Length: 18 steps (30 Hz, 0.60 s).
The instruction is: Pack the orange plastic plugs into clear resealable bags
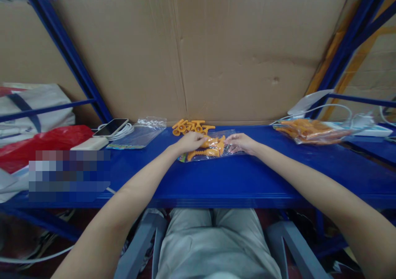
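Observation:
A clear plastic bag (201, 157) lies at the middle of the blue shelf, with orange plastic toy pieces (213, 151) inside; one piece has a ridged, screw-like stem. My left hand (192, 141) is closed on the bag's left part, the fingertips against the orange pieces. At the opposite end, my right hand (241, 142) has its fingers bent and pinches the film of the bag. Just behind my left hand sits a loose pile of similar orange pieces (193, 126), some with round cup-like ends.
Left of the pile lies a flat clear bag (139, 134), beside a phone (111, 127) and coiled white cable (123, 131). A red plastic bag (62, 139) is farther left. On the right rests a filled bag of orange pieces (309, 130). Cardboard (232, 56) stands behind the shelf (216, 184).

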Each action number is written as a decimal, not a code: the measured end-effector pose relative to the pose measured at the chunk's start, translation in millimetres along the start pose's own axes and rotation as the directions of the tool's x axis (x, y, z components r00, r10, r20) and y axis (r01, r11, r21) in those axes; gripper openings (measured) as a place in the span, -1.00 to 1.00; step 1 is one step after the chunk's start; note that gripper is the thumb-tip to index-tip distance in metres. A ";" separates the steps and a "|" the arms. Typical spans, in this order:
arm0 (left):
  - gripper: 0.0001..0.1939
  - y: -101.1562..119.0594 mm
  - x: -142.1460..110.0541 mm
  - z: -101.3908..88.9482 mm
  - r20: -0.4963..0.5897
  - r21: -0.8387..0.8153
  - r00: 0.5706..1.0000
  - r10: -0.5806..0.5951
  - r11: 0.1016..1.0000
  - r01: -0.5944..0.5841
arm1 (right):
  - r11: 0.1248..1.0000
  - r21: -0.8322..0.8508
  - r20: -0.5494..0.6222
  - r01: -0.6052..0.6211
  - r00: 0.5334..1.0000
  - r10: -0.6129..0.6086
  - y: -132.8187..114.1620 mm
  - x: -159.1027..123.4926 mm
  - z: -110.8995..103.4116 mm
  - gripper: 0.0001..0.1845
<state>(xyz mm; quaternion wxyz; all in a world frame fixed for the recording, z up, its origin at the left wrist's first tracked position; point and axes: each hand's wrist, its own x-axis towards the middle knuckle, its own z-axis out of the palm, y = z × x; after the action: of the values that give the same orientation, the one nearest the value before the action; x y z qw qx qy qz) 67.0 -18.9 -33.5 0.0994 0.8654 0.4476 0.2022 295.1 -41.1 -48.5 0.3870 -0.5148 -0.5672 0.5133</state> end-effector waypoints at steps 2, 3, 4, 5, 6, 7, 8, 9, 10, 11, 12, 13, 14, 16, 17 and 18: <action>-0.64 -1.6 0.1 -0.1 0.010 0.022 1.000 -0.004 1.000 0.004 | 0.983 -0.167 -0.014 0.072 0.997 -0.076 -2.7 3.1 -6.8 -0.90; -0.65 -2.3 0.1 0.0 0.015 0.030 1.000 -0.001 1.000 0.000 | 0.951 -0.286 -0.031 0.116 0.991 -0.130 -5.4 5.3 -11.0 -0.90; -0.65 -2.8 0.1 0.1 0.017 0.035 1.000 0.005 0.999 -0.005 | 0.894 -0.417 -0.051 0.162 0.978 -0.201 -9.1 7.9 -15.4 -0.90; -0.65 -3.0 0.1 0.3 0.016 0.037 1.000 0.011 0.999 -0.011 | 0.811 -0.552 -0.075 0.194 0.957 -0.280 -13.8 10.8 -19.7 -0.89; -0.65 -3.0 0.1 0.3 0.012 0.038 1.000 0.014 0.999 -0.014 | 0.707 -0.675 -0.093 0.212 0.926 -0.366 -19.3 14.0 -23.4 -0.88; -0.64 -2.8 0.0 0.3 0.008 0.038 1.000 0.014 0.999 -0.015 | 0.602 -0.771 -0.105 0.210 0.889 -0.445 -25.3 17.6 -26.2 -0.85; -0.63 -2.5 0.0 0.1 0.007 0.041 1.000 0.013 0.999 -0.013 | 0.517 -0.835 -0.112 0.191 0.860 -0.499 -31.5 21.5 -27.9 -0.83; -0.62 -2.2 -0.1 -0.2 0.008 0.046 1.000 0.011 0.999 -0.011 | 0.458 -0.871 -0.105 0.175 0.846 -0.523 -37.7 25.9 -28.5 -0.81; -0.62 -2.0 -0.1 -0.5 0.011 0.050 1.000 0.013 0.999 -0.014 | 0.426 -0.889 -0.091 0.168 0.847 -0.523 -43.6 30.8 -28.1 -0.79; -0.62 -2.1 0.0 -0.9 0.017 0.051 1.000 0.016 0.999 -0.017 | 0.413 -0.892 -0.058 0.185 0.857 -0.511 -49.1 36.1 -26.8 -0.78; -0.62 -2.4 0.1 -1.2 0.023 0.051 1.000 0.018 0.999 -0.020 | 0.417 -0.882 -0.014 0.222 0.870 -0.493 -54.0 42.0 -25.0 -0.79; -0.62 -3.0 0.2 -1.4 0.027 0.049 0.999 0.020 0.999 -0.022 | 0.437 -0.858 0.036 0.268 0.881 -0.471 -58.4 48.3 -22.9 -0.81; -0.62 -3.8 0.3 -1.6 0.026 0.043 0.999 0.021 0.999 -0.022 | 0.470 -0.824 0.081 0.315 0.888 -0.453 -62.2 54.8 -20.6 -0.82; -0.63 -5.2 0.5 -1.9 0.018 0.027 1.000 0.012 1.000 -0.012 | 0.569 -0.744 0.104 0.350 0.902 -0.419 -68.3 68.1 -15.6 -0.83; -0.64 -5.7 0.4 -2.1 0.010 0.018 1.000 0.006 1.000 -0.006 | 0.624 -0.704 0.078 0.339 0.910 -0.406 -70.6 74.4 -12.9 -0.82; -0.64 -5.9 0.2 -2.4 0.004 0.008 1.000 0.001 1.000 -0.001 | 0.670 -0.670 0.046 0.319 0.919 -0.392 -72.5 80.3 -9.8 -0.81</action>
<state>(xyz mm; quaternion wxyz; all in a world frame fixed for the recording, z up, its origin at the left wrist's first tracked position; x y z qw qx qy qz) 61.7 -15.3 -33.4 0.0967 0.8664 0.4477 0.1988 277.4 43.7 17.1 0.2985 -0.5234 -0.7809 0.1644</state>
